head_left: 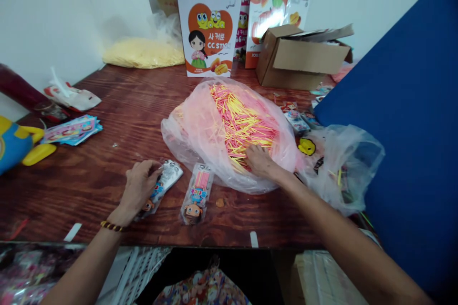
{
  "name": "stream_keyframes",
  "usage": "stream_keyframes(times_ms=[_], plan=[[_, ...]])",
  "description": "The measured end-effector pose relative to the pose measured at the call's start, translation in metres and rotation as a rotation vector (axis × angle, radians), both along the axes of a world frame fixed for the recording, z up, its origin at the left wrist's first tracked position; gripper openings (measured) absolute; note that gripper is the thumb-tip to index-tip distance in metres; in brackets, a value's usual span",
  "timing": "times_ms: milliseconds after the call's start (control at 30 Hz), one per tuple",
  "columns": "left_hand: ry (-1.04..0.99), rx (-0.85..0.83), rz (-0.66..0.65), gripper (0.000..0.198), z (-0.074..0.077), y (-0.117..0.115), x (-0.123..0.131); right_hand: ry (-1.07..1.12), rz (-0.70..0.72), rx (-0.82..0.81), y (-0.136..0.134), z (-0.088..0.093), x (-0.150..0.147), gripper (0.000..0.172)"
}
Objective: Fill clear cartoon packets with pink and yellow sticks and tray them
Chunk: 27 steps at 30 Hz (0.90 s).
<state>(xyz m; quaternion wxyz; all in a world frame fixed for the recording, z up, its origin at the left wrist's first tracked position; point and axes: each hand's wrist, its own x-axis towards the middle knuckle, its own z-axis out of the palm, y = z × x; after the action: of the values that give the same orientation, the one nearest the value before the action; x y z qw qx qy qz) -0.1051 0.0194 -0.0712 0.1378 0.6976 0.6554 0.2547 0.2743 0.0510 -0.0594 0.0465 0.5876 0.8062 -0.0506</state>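
My left hand (140, 186), with a beaded bracelet at the wrist, is closed on the edge of a clear printed pouch (168, 174) lying on the table. Beside it lies a second pouch (196, 195), with pink sticks showing through its window. A large open plastic bag (193, 126) holds a heap of thin pink and yellow sticks (238, 114). In the near right part of that heap, my right hand (259, 159) has its fingers curled down among the sticks; the fingertips are hidden.
Printed cartons (211, 19) and an opened cardboard box (304, 59) stand at the back. A clear bag (343, 167) lies at right, before a blue panel (400, 119). Flat printed packets (73, 129), a tissue pack (73, 96) and a yellow-and-blue toy (17, 145) are at left.
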Motion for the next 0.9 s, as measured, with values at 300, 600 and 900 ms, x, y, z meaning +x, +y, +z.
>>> stream_keyframes(times_ms=[300, 600, 900], plan=[[-0.238, -0.043, 0.022, 0.023, 0.002, -0.004, -0.005, 0.665, -0.214, -0.022, 0.002, -0.009, 0.014, 0.016], [-0.573, -0.11, 0.048, 0.031, 0.021, -0.006, 0.003, 1.55, -0.421, -0.145, 0.0, -0.008, 0.003, 0.037], [-0.81, -0.212, 0.158, 0.044, 0.017, -0.008, 0.01, 1.371, -0.412, -0.153, -0.009, -0.027, -0.015, 0.019]])
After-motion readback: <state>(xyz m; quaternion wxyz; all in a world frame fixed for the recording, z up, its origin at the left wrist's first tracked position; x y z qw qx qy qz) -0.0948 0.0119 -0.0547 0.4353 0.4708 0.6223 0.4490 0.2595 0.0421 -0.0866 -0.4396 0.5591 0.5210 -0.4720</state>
